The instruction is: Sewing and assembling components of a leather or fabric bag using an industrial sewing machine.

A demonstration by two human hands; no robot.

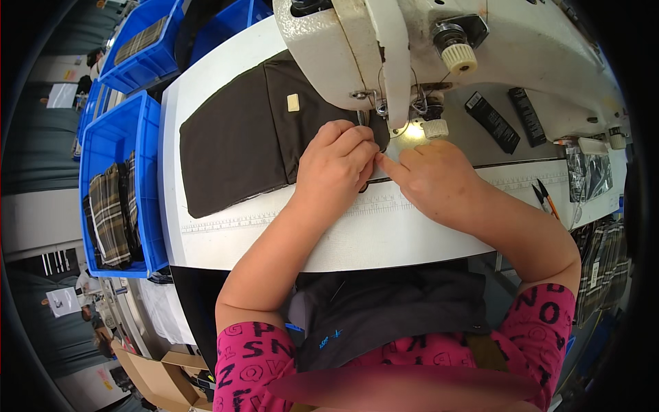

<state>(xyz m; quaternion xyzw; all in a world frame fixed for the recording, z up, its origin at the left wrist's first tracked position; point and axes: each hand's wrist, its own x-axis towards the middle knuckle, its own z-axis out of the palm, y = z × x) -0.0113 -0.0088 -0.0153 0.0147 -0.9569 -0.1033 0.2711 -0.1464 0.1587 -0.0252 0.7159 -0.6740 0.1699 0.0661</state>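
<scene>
A dark brown fabric piece (230, 141) with a seam across it lies flat on the white sewing table (288, 247). A small cream label (294, 103) sits on it. My left hand (336, 161) is closed on the fabric's right end, close by the needle area of the white sewing machine (329, 51). Against its fingertips comes my right hand (439, 178), closed, with the index finger reaching left and the other fingers curled. What the right fingertips pinch, if anything, is hidden. A lamp lights the machine bed beside the right hand.
Blue bins (88, 199) with folded plaid fabric (113, 213) stand at the left. On the machine bed lie two black strips (493, 122). Pens (548, 199) and a clear plastic bag (589, 172) are at the right. More plaid cloth (600, 268) hangs below them.
</scene>
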